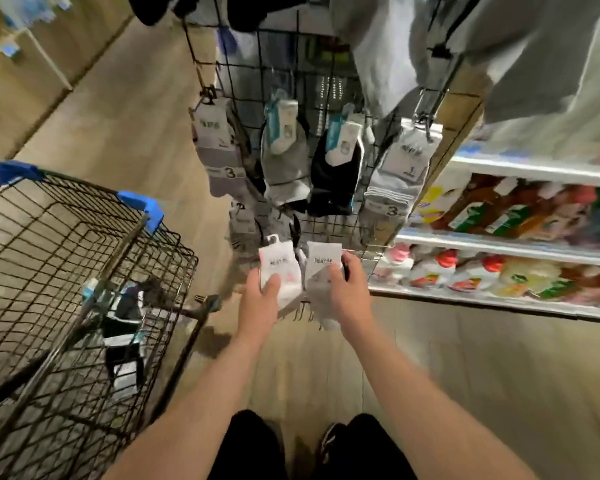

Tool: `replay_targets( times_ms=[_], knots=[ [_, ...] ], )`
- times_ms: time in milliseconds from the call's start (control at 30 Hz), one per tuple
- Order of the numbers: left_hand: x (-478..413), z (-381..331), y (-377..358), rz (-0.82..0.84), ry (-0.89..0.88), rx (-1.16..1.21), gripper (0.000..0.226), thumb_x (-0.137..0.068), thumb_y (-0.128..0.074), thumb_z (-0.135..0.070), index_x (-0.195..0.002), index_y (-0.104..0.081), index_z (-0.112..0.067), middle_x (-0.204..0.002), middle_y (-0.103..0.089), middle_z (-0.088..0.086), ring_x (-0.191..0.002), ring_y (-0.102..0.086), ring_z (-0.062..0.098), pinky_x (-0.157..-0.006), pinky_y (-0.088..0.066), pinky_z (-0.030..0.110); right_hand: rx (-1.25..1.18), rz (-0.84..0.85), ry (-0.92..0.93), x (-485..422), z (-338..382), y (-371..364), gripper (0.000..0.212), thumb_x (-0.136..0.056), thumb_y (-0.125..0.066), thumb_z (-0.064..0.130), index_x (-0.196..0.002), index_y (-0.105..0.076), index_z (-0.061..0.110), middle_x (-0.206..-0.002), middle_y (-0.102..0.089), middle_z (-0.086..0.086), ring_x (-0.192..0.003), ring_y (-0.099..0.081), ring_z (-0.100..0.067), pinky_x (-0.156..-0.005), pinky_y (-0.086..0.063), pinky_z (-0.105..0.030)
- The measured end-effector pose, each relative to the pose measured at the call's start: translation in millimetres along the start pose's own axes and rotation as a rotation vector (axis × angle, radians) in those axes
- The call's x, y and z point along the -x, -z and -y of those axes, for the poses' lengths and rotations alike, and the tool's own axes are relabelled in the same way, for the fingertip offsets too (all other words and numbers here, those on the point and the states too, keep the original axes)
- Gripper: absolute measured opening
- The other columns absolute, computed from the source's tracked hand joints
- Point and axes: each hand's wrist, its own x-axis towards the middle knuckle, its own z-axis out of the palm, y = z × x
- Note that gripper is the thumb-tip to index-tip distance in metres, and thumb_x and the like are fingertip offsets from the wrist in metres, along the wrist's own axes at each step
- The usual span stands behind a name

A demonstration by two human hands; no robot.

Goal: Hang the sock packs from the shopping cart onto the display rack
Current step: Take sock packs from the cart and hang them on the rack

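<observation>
Nearest, at 6 o'clock: dark trousers and shoes on the floor (465, 358), both bare forearms reaching forward.

Left hand (258, 297) grips a white sock pack (278, 268) with pink marks: thumb across the front, fingers behind, pack sticking up at 12 o'clock from the hand, its white hook on top. Right hand (347, 292) is closed on a grey-white sock pack (321, 271): fingers wrapped over its right edge, the sock toe hanging below the hand at 6 o'clock. The two packs sit side by side, edges about touching, right at the bottom row of the display rack (309, 84). Whether either hook is on a peg, cannot tell; motion blur.

At 9 o'clock of the hands: shopping cart (84, 237), black wire, blue corner caps. More sock packs (123, 337), black and white, lie in its basket, well apart from the hands.

At 12 o'clock, farther: black wire grid rack with four hung packs in a row: grey (219, 150), grey with teal card (284, 150), black (336, 168), grey (399, 168). Grey garments hang above.

At 3 o'clock: shelves (499, 247) of bottles, blurred.
</observation>
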Motion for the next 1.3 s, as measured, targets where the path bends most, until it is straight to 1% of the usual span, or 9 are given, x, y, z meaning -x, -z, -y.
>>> replay_targets(
  times_ms=[200, 300, 433, 567, 667, 867, 1033, 1133, 1300],
  knots=[
    [-72, 35, -46, 0.095, -0.066, 0.127, 0.034, -0.106, -0.049, -0.037, -0.137, -0.049, -0.024, -0.130, -0.063, -0.007, -0.114, -0.063, 0.014, -0.096, -0.054, 0.038, -0.036, -0.121, 0.107, -87, -49, -16, 0.035, -0.107, -0.043, 0.024, -0.141, -0.048, 0.022, -0.137, -0.055, 0.007, -0.128, -0.052, -0.016, -0.107, -0.043, -0.035],
    [-108, 50, -63, 0.082, -0.181, 0.107, 0.032, -0.107, -0.048, -0.037, -0.136, -0.046, -0.023, -0.127, -0.054, -0.016, -0.122, -0.046, 0.009, -0.099, -0.038, 0.021, -0.015, -0.164, 0.194, -123, -65, -24, 0.029, -0.106, -0.040, 0.028, -0.133, -0.051, 0.022, -0.125, -0.059, 0.006, -0.117, -0.058, -0.019, -0.102, -0.049, -0.041],
    [-146, 73, -84, 0.024, -0.289, 0.135, 0.032, -0.105, -0.052, -0.037, -0.125, -0.055, -0.013, -0.111, -0.061, -0.007, -0.117, -0.057, 0.020, -0.083, -0.040, 0.027, -0.067, -0.148, 0.304, -162, -81, -33, 0.035, -0.107, -0.039, 0.008, -0.134, -0.048, 0.029, -0.109, -0.056, 0.014, -0.098, -0.056, -0.007, -0.079, -0.044, -0.009],
    [-167, 89, -100, 0.054, -0.418, 0.219, 0.032, -0.106, -0.051, -0.035, -0.136, -0.054, -0.023, -0.129, -0.055, -0.015, -0.115, -0.049, -0.007, -0.096, -0.033, 0.015, -0.097, -0.143, 0.429, -187, -85, -48, 0.055, -0.098, -0.037, -0.007, -0.141, -0.049, 0.025, -0.121, -0.056, 0.004, -0.113, -0.055, -0.014, -0.097, -0.043, -0.026],
    [-178, 100, -104, 0.037, -0.478, 0.173, 0.028, -0.106, -0.050, -0.040, -0.087, -0.046, -0.020, -0.083, -0.045, -0.007, -0.067, -0.044, -0.005, -0.069, -0.040, 0.019, -0.180, -0.149, 0.431, -202, -93, -56, 0.057, -0.096, -0.038, -0.006, -0.142, -0.049, 0.028, -0.126, -0.060, 0.002, -0.114, -0.059, -0.014, -0.102, -0.048, -0.032],
    [-192, 116, -112, 0.072, -0.513, 0.171, 0.022, -0.096, -0.052, -0.052, -0.102, -0.055, -0.031, -0.099, -0.065, -0.005, -0.093, -0.061, 0.016, -0.087, -0.050, 0.041, -0.106, -0.165, 0.510, -215, -109, -57, 0.040, -0.104, -0.040, 0.006, -0.140, -0.049, 0.019, -0.114, -0.050, 0.000, -0.103, -0.050, -0.018, -0.091, -0.046, -0.033],
    [-190, 116, -115, 0.088, -0.530, 0.292, 0.018, -0.105, -0.053, -0.029, -0.115, -0.054, -0.015, -0.102, -0.062, -0.006, -0.092, -0.060, 0.007, -0.066, -0.047, 0.005, -0.256, -0.180, 0.518, -220, -113, -62, 0.048, -0.102, -0.043, 0.004, -0.146, -0.044, 0.024, -0.134, -0.051, -0.002, -0.115, -0.055, -0.015, -0.093, -0.045, -0.025],
    [-192, 115, -115, 0.076, -0.532, 0.300, 0.011, -0.105, -0.053, -0.029, -0.101, -0.053, -0.019, -0.096, -0.059, -0.003, -0.087, -0.057, 0.011, -0.067, -0.048, 0.016, -0.315, -0.147, 0.553, -222, -110, -61, 0.046, -0.104, -0.042, 0.004, -0.145, -0.045, 0.024, -0.123, -0.060, -0.005, -0.092, -0.061, -0.007, -0.066, -0.048, -0.010],
    [-197, 117, -115, 0.107, -0.501, 0.326, 0.014, -0.104, -0.054, -0.033, -0.115, -0.055, -0.025, -0.114, -0.068, -0.005, -0.109, -0.063, 0.011, -0.087, -0.051, 0.027, -0.265, -0.118, 0.522, -231, -111, -73, 0.038, -0.103, -0.047, 0.024, -0.138, -0.051, 0.036, -0.121, -0.066, -0.002, -0.104, -0.066, -0.018, -0.088, -0.060, -0.040]
  ],
)
